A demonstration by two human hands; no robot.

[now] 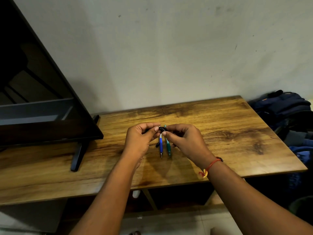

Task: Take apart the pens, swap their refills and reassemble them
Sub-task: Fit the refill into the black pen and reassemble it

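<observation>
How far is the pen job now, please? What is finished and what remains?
Finished: nothing that shows; the blue pen and green pen lie on the table, seemingly whole. In hand: the left hand and right hand pinch a black pen between them. Remaining: swapping refills and reassembling.

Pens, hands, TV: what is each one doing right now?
Black pen: held above the table by both hands.
Blue pen: lying on the table, tip toward the person.
Green pen: lying beside the blue pen, tip the same way.
Left hand: grips one end of the black pen.
Right hand: pinches its other end.
TV: standing, screen dark.
</observation>
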